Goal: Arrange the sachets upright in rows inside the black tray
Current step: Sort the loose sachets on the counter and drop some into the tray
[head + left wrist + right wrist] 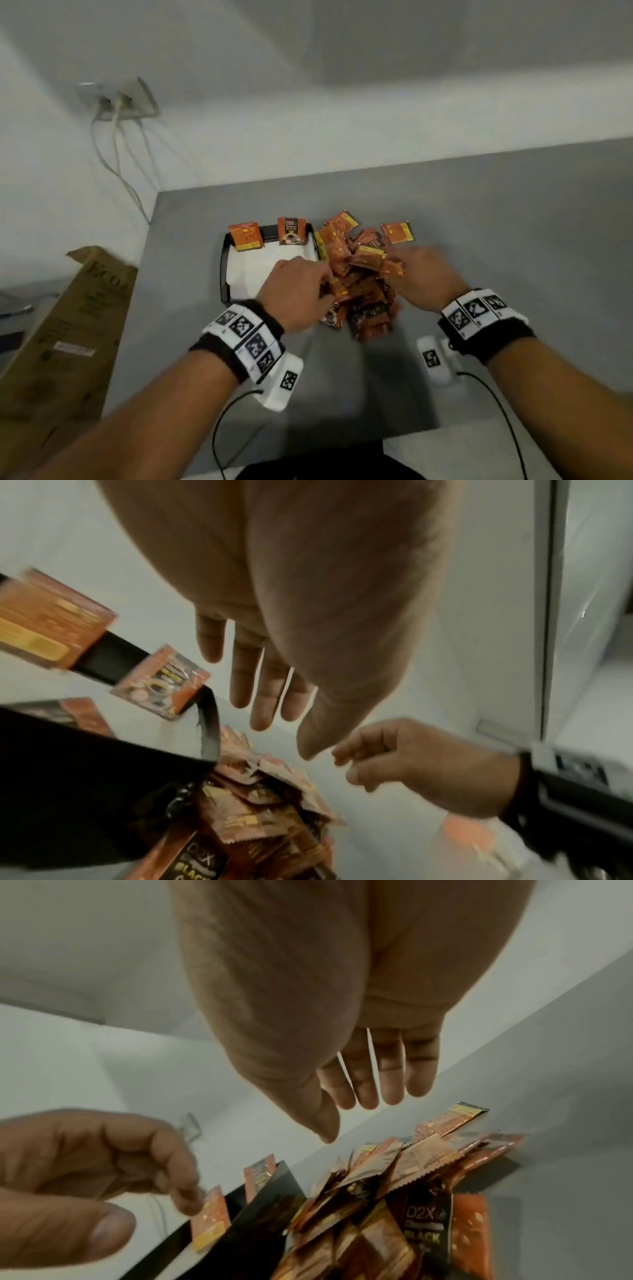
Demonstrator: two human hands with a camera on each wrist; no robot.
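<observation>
A black tray (224, 270) lined with white paper sits on the grey table. Two sachets (245, 236) (291, 231) stand upright against its far wall. A loose pile of orange and black sachets (363, 291) lies just right of the tray. My left hand (325, 284) hovers over the pile's left side by the tray's right wall, fingers relaxed and empty (281, 737). My right hand (394, 263) hovers over the pile's right side, also holding nothing (346, 1121). The head view is blurred where the hands meet the pile.
One sachet (397, 232) lies apart at the pile's far right. A long cardboard box (68, 335) leans along the table's left edge. A wall socket with hanging cables (120, 102) is at the back left. The wall runs close behind the tray.
</observation>
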